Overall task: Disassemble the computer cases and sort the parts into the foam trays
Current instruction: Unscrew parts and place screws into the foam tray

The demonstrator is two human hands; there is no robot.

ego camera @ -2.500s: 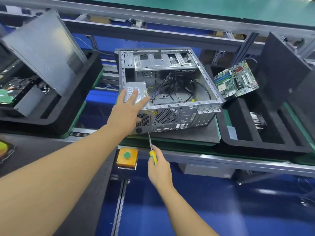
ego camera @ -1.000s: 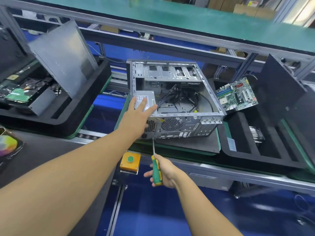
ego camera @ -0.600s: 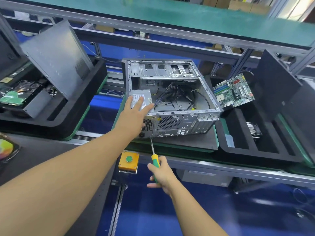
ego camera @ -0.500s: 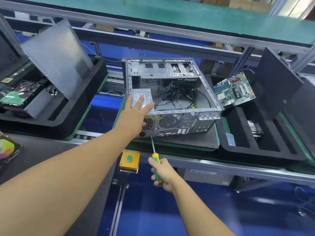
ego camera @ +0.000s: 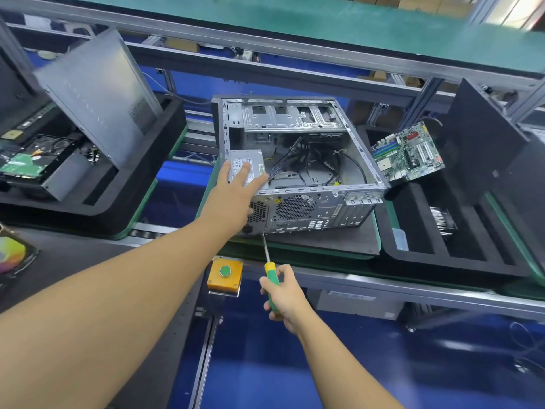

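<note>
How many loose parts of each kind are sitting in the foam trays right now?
Green motherboard, right tray: 1
Finned metal heatsink, right tray: 1
Grey steel side panel, left tray: 1
Hard drive with green circuit board, left tray: 1
Total: 4

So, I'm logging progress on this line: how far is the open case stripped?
Done: motherboard already sits in the right foam tray. In hand: left hand steadies the power supply while the right hand sets the screwdriver at the computer case rear. Left: power supply and loose cables.
</note>
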